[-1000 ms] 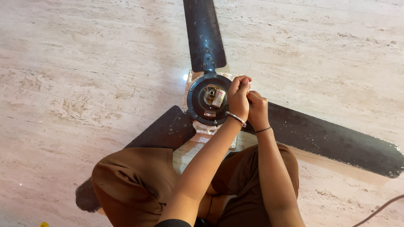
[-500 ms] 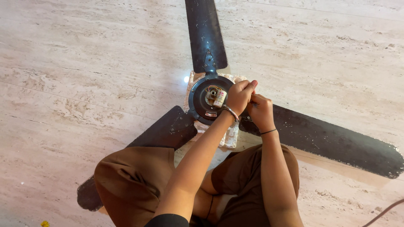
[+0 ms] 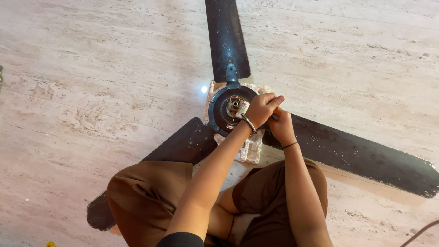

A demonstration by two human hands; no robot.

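Where both hands meet, at right edge of dark round ceiling-fan motor hub (image 3: 224,112), lying flat on pale marble-look floor (image 3: 91,91), approx centre of view. Small cylindrical part w/ light label (image 3: 241,109) upright beside hub's centre shaft, touching thumb side of left hand. Left hand (image 3: 261,110) curled into loose fist over hub's right rim, fingers folded down, metal bangle at wrist; what is gripped inside: cannot tell. Right hand (image 3: 280,126) tucked just under and right of left, touching it, fingers closed, thin dark band at wrist; contents hidden too. Three dark blades out from hub: top blade (image 3: 226,39) straight up to frame edge, right blade (image 3: 361,158) running down-right, lower-left blade (image 3: 178,146) partly under knee. Whitish padded cloth (image 3: 249,148) under hub, showing at edges. Seated cross-legged, brown trousers (image 3: 146,196), both forearms reaching fwd over lap. Thin cable (image 3: 418,233) at bottom-right corner.
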